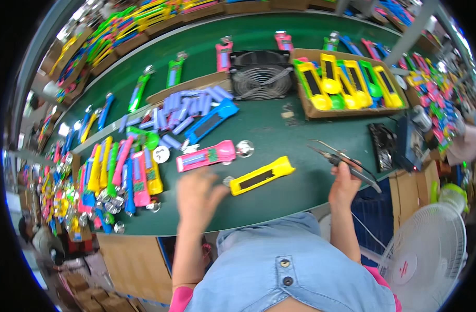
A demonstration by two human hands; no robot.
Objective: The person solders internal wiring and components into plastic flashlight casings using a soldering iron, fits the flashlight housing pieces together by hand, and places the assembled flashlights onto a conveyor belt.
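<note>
My right hand point(344, 185) is closed round a soldering iron point(355, 170), its thin tip pointing up and left over the table, with a slim wire-like piece alongside. My left hand point(197, 193) is smeared by motion just below a pink plastic casing point(207, 156), thumb apart from the fingers; whether it touches the casing I cannot tell. The pink casing has a purple cell and a green circuit board in it, and a clear round lens point(245, 148) lies at its right end. Between my hands lies a yellow casing point(263, 176) with a dark hollow.
Purple cells point(188, 106) lie heaped behind a blue casing point(211, 120). Colourful casings point(118, 171) pile up at the left. A small black fan point(262, 78) and a cardboard box point(313, 112) of casings stand behind. A soldering station point(408, 143) sits right, near a white fan point(425, 244). A green belt point(196, 39) carries casings.
</note>
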